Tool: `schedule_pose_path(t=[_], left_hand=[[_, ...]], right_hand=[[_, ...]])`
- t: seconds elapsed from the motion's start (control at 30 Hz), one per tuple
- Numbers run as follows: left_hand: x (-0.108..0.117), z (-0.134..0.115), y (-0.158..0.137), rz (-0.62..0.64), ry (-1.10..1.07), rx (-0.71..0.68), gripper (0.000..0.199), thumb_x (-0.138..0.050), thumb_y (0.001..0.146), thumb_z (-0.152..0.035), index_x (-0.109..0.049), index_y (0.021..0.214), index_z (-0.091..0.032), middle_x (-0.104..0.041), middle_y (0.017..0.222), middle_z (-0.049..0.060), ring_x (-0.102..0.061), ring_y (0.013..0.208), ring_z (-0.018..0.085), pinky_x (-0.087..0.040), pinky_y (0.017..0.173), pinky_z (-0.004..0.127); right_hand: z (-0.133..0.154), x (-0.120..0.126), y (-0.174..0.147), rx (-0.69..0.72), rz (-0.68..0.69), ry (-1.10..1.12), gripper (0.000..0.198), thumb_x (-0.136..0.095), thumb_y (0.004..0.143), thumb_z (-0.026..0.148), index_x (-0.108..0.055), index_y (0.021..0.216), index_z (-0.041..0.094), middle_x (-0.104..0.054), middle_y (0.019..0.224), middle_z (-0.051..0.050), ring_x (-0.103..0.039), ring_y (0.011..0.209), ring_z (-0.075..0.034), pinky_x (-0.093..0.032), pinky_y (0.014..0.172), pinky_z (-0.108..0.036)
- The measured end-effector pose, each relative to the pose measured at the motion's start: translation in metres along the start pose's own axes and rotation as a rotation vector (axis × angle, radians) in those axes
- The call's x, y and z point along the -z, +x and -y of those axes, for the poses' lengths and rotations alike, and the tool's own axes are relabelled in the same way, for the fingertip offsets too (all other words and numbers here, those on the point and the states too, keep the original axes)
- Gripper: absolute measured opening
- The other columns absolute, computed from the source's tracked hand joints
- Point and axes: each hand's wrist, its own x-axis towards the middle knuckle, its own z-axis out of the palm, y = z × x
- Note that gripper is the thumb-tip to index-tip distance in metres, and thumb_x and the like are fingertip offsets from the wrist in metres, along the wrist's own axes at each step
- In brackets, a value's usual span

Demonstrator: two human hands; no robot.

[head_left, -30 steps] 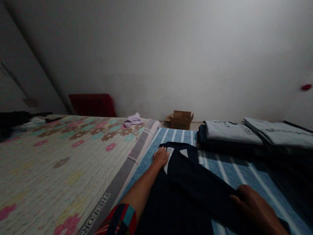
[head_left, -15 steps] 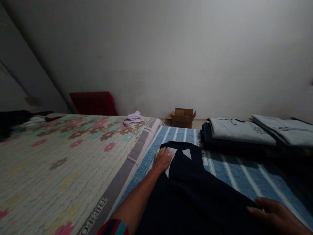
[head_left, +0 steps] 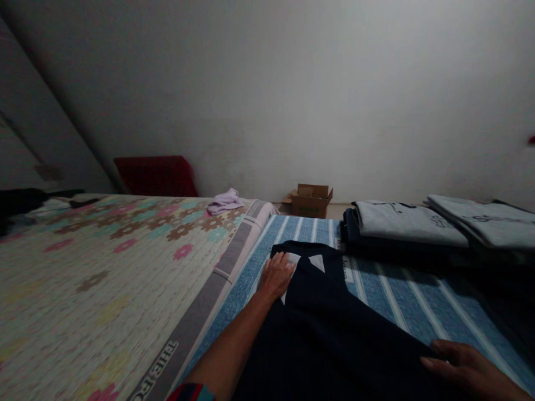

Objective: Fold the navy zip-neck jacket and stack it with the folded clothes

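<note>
A dark navy shirt (head_left: 326, 317) with pale grey patches lies spread on the blue striped cover in front of me. My left hand (head_left: 276, 277) rests flat on its upper left part, fingers stretched over a grey patch. At the lower right, my right hand (head_left: 457, 362) pinches the shirt's edge between thumb and fingers. The cloth between the two hands slopes down towards the right hand. The near end of the shirt runs out of view at the bottom.
Folded grey and dark clothes (head_left: 412, 223) are stacked at the right. To the left lies a flowered mat (head_left: 137, 278) with a crumpled lilac cloth (head_left: 225, 201). An open cardboard box (head_left: 311, 201) and a red padded object (head_left: 156, 175) stand by the wall.
The view has shifted slightly, moving things a little to the left in it. Both hands keep the same places on the shirt.
</note>
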Motion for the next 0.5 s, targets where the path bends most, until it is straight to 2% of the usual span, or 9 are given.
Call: schedule_pose_path(t=[0.13,0.23,0.4,0.5], left_hand=[[0.004,0.0,0.003,0.066,-0.014,0.002,0.045,-0.029,0.092,-0.036,-0.04,0.132,-0.02,-0.04,0.14,0.011,-0.03,0.132,0.022,-0.023,0.107,0.042],[0.008,-0.002,0.007,0.116,-0.027,0.014,0.047,-0.028,0.092,-0.037,-0.037,0.134,-0.018,-0.037,0.142,0.012,-0.028,0.133,0.024,-0.023,0.107,0.043],[0.007,-0.01,0.009,0.197,-0.053,0.009,0.051,-0.025,0.091,-0.041,-0.035,0.136,-0.018,-0.027,0.147,0.01,-0.021,0.136,0.023,-0.024,0.107,0.041],[0.004,-0.016,0.007,0.238,-0.056,0.013,0.058,-0.027,0.089,-0.048,-0.03,0.138,-0.016,-0.019,0.149,0.012,-0.017,0.137,0.025,-0.02,0.107,0.046]], right_hand=[[0.005,-0.004,-0.001,-0.015,0.005,0.08,0.04,-0.061,0.064,0.057,-0.062,0.072,0.017,-0.067,0.075,-0.008,-0.066,0.072,-0.024,-0.051,0.063,-0.029],[0.005,-0.005,-0.002,-0.02,0.006,0.098,0.041,-0.063,0.063,0.056,-0.062,0.074,0.017,-0.066,0.073,-0.007,-0.065,0.07,-0.023,-0.05,0.061,-0.028],[0.0,-0.003,0.001,0.006,-0.002,0.116,0.041,-0.065,0.062,0.056,-0.062,0.072,0.017,-0.062,0.065,-0.005,-0.065,0.069,-0.023,-0.05,0.061,-0.028],[0.0,-0.002,0.001,0.007,-0.012,0.111,0.04,-0.065,0.062,0.055,-0.063,0.074,0.016,-0.063,0.067,-0.005,-0.064,0.069,-0.023,-0.05,0.062,-0.028]])
